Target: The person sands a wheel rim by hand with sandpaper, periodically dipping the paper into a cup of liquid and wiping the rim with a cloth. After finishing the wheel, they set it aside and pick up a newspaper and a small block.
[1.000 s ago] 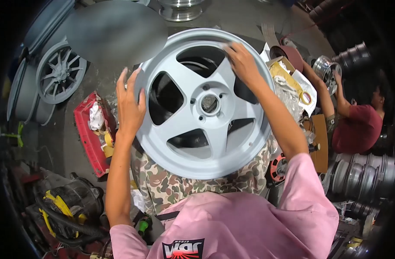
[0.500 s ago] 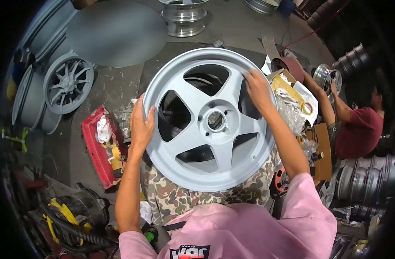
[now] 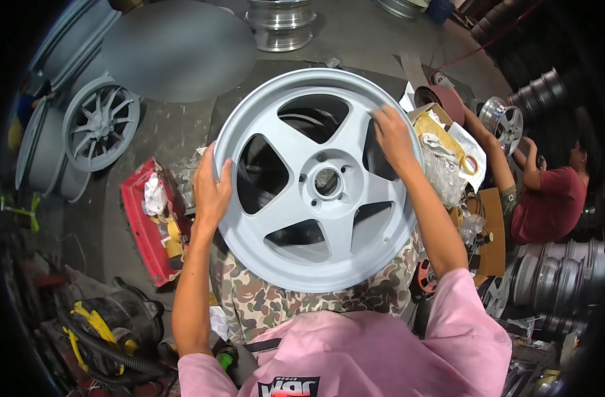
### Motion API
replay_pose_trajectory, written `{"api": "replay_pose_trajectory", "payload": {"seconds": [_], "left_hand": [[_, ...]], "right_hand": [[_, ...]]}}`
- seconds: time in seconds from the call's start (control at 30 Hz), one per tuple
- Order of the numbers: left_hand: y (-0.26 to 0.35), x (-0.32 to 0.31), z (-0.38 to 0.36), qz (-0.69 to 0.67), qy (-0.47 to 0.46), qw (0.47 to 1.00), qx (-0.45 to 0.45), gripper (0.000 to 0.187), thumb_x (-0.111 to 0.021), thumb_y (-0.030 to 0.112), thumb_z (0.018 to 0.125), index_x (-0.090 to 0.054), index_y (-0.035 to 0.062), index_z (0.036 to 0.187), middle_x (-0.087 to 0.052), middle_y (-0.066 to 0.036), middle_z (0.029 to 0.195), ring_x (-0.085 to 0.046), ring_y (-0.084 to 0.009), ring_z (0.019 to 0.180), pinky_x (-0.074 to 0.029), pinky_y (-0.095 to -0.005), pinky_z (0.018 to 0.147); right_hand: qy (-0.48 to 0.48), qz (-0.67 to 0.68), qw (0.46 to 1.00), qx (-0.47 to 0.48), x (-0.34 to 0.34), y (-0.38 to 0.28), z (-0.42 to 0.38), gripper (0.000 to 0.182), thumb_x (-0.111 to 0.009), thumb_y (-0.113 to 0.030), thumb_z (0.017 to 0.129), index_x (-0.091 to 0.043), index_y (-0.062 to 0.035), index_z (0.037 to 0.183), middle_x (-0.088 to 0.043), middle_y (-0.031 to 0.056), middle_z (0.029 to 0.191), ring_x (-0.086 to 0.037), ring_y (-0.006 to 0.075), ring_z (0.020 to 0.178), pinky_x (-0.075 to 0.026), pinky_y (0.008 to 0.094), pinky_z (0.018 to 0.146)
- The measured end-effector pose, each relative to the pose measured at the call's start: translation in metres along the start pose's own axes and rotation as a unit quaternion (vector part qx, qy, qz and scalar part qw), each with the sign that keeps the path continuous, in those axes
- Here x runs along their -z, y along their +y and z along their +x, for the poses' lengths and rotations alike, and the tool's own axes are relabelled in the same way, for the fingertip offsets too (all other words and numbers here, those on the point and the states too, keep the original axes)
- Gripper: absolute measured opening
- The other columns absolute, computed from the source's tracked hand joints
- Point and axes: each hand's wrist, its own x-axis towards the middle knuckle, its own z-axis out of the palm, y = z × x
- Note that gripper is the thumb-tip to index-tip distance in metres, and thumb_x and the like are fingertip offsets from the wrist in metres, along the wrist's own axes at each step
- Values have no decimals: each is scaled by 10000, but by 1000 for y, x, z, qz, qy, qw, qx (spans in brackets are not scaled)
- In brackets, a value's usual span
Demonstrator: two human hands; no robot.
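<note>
A grey five-spoke car wheel rim (image 3: 280,135) lies face up, tilted slightly towards me, over my lap in camouflage trousers (image 3: 249,291). My left hand (image 3: 213,188) grips its outer lip on the left, thumb on the front face and the other fingers behind the edge. On the upper right, my right hand (image 3: 391,135) touches the edge of a spoke with its fingers bent and pressed together. Whatever may be under those fingertips is hidden, and they are slightly blurred. Bolt holes surround the round centre bore of the rim.
To the left sit a red tray (image 3: 147,231) with tape and rags, a multi-spoke wheel (image 3: 102,126) and a black-and-yellow machine with a hose (image 3: 107,331). A cardboard box (image 3: 493,231), a tape roll (image 3: 470,164) and a co-worker in a dark red shirt (image 3: 547,205) are on the right.
The view has shifted slightly, so the rim appears a little further left and up. My left hand keeps its hold; my right hand stays at the same spoke. The co-worker's arms have lowered.
</note>
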Motion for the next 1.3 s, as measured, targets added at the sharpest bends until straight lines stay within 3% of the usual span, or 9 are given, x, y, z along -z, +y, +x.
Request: {"api": "replay_pose_trajectory", "payload": {"seconds": [0.1, 0.23, 0.33, 0.47, 0.67, 0.8, 0.97, 1.13, 1.3], "left_hand": [[6, -1, 1, 7, -12, 999, 33, 429, -633, 108, 988, -553, -53, 1378, -661, -300, 1253, -659, -454, 1158, -493, -466, 1016], [4, -1, 2, -13, -16, 999, 34, 438, -634, 117, 990, -551, -52, 1386, -659, -301, 1264, -662, -446, 1163, -490, -460, 1022], [4, 4, 3, -33, -30, 998, 41, 449, -636, 115, 990, -546, -53, 1396, -659, -297, 1277, -661, -436, 1176, -486, -452, 1033], [4, 2, 1, -33, -28, 998, 54, 448, -641, 119, 993, -550, -51, 1397, -665, -290, 1274, -661, -411, 1187, -482, -432, 1042], [6, 2, 0, -30, -21, 998, 42, 417, -635, 121, 1003, -554, -49, 1375, -671, -291, 1237, -672, -418, 1147, -494, -434, 1012], [9, 3, 4, 6, -30, 999, 41, 379, -625, 117, 1003, -565, -35, 1345, -682, -291, 1197, -676, -442, 1119, -505, -454, 979], [5, 6, 2, -20, -23, 999, 35, 385, -616, 123, 1008, -562, -33, 1355, -683, -291, 1200, -676, -444, 1113, -506, -459, 977], [-2, 3, -4, -8, -10, 1000, 15, 422, -612, 135, 1015, -546, -39, 1393, -664, -300, 1254, -663, -450, 1160, -498, -449, 1007], [4, 1, -1, -23, -11, 1000, 9, 416, -609, 131, 1018, -550, -41, 1392, -652, -299, 1273, -645, -450, 1184, -484, -453, 1030]], "right_hand": [[-19, -12, 998, -59, 11, -7, -6, 229, -683, 2, 856, -698, -1, 1084, -625, 186, 1057, -618, 402, 1070, -508, 481, 912], [89, 83, 988, 93, -53, -61, 66, 257, -685, 26, 790, -701, 1, 1045, -627, 181, 1059, -613, 386, 1087, -517, 451, 974], [-17, 85, 985, 149, -58, -104, 88, 320, -662, 71, 749, -656, 11, 1063, -622, 169, 1129, -619, 377, 1103, -549, 458, 955], [69, -41, 997, 9, -26, -28, 29, 223, -644, 32, 831, -709, 7, 1043, -639, 226, 1129, -635, 418, 1121, -534, 478, 959], [-202, 24, 941, -270, 78, -11, -105, 139, -640, -45, 907, -734, -14, 1005, -674, 236, 1110, -641, 435, 1005, -516, 517, 828], [-53, -69, 996, 7, 88, -11, -27, 262, -655, -75, 919, -715, -38, 1171, -650, 177, 1221, -625, 378, 1085, -514, 456, 892], [-227, -290, 880, 300, 58, 21, 26, 237, -607, -128, 911, -734, -77, 1104, -614, 49, 1270, -531, 217, 1210, -445, 355, 969], [-283, -284, 876, 268, 114, 26, -83, 192, -649, -173, 861, -753, -104, 1006, -621, 0, 1226, -529, 198, 1172, -438, 370, 974], [-512, -3, 834, 205, 153, -43, -125, 133, -665, -123, 810, -718, -74, 921, -653, 37, 1010, -599, 249, 1088, -493, 437, 912]]}}
